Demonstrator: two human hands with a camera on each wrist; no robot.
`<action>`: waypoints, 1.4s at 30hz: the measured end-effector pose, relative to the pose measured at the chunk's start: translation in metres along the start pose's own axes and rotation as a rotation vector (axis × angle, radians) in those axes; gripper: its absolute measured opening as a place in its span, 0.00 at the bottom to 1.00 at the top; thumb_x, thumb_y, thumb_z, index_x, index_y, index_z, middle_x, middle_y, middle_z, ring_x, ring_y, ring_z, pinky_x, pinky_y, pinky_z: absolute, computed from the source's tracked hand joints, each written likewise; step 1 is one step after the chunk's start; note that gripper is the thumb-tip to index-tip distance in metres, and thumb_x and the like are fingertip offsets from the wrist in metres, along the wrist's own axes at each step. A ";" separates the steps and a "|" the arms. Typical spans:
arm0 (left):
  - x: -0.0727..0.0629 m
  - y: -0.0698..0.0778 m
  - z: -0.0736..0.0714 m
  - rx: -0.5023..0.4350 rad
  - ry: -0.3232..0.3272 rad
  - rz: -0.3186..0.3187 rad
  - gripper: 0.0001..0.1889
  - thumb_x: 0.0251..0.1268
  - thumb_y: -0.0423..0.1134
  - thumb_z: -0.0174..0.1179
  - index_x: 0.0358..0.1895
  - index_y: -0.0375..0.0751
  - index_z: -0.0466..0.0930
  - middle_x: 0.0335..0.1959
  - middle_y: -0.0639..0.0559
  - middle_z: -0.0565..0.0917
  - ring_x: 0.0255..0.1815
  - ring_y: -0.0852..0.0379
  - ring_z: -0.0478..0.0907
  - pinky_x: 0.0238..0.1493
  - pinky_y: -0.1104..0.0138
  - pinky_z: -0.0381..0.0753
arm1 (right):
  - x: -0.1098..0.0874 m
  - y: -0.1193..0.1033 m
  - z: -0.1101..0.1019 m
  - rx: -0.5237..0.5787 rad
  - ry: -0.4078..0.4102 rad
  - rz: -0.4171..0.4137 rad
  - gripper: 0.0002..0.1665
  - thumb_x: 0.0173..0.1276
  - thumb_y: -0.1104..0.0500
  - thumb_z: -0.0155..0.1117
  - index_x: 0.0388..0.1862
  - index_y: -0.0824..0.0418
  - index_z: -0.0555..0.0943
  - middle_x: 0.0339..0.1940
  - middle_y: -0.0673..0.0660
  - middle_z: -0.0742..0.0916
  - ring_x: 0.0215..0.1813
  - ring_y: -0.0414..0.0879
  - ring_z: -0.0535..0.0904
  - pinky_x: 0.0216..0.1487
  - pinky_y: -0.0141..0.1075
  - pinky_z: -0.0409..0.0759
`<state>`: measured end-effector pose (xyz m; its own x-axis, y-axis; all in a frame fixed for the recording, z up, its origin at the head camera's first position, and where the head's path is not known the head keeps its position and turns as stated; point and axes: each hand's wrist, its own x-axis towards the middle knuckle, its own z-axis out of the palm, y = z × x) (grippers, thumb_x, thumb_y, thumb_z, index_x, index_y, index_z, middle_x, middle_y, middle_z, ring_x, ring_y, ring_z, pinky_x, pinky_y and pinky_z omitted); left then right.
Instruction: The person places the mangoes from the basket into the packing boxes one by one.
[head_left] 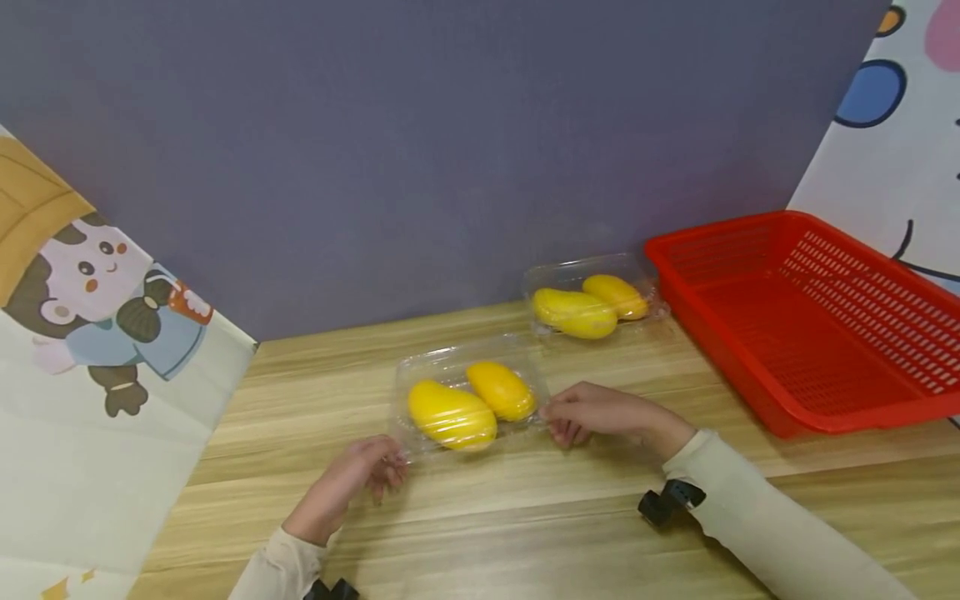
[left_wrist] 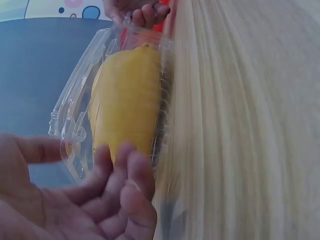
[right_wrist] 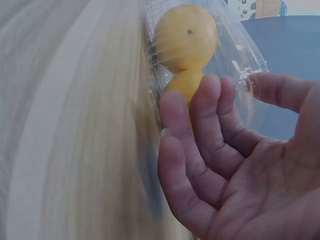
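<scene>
A clear plastic clamshell box [head_left: 468, 354] with two yellow mangoes [head_left: 452, 415] in it is in the middle of the head view, close over the wooden table. My left hand [head_left: 360, 475] pinches its near left corner, thumb at the rim and the other fingers bent along the side. At the right end, my right hand [head_left: 600, 412] grips the rim between thumb and fingers. One mango [left_wrist: 125, 100] fills the box in the left wrist view, and the right wrist view shows two mango ends [right_wrist: 185, 37] beyond the fingers.
Another clear box [head_left: 566, 271] with two mangoes stands at the back, by the grey wall [head_left: 450, 150]. Right of it is a red plastic basket [head_left: 720, 358] with slotted sides. Cartoon-printed panels [head_left: 112, 333] flank the table [head_left: 525, 533].
</scene>
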<state>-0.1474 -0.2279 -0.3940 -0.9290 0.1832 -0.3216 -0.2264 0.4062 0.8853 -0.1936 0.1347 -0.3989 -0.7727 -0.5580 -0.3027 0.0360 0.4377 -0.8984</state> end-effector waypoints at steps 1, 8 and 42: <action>0.000 0.000 -0.001 0.003 -0.043 0.010 0.18 0.75 0.44 0.47 0.40 0.31 0.78 0.27 0.52 0.83 0.28 0.58 0.78 0.26 0.69 0.77 | 0.001 0.001 0.000 0.009 0.003 0.005 0.23 0.76 0.49 0.52 0.35 0.68 0.82 0.30 0.55 0.86 0.35 0.45 0.82 0.42 0.38 0.84; 0.001 -0.002 -0.001 -0.054 -0.143 0.028 0.15 0.75 0.44 0.46 0.36 0.36 0.77 0.28 0.54 0.82 0.26 0.60 0.77 0.26 0.70 0.76 | 0.002 0.000 0.003 0.075 0.015 0.018 0.19 0.74 0.53 0.52 0.32 0.66 0.79 0.27 0.52 0.85 0.31 0.43 0.81 0.37 0.34 0.83; -0.003 -0.004 -0.001 -0.076 -0.188 0.029 0.11 0.75 0.40 0.47 0.35 0.41 0.75 0.28 0.56 0.79 0.28 0.61 0.78 0.32 0.70 0.76 | 0.002 -0.001 0.010 0.077 0.015 0.003 0.12 0.70 0.57 0.50 0.27 0.59 0.76 0.25 0.51 0.83 0.31 0.43 0.81 0.36 0.33 0.80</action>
<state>-0.1445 -0.2309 -0.3959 -0.8660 0.3606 -0.3463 -0.2282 0.3313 0.9155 -0.1890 0.1262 -0.4022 -0.7821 -0.5457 -0.3007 0.0864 0.3830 -0.9197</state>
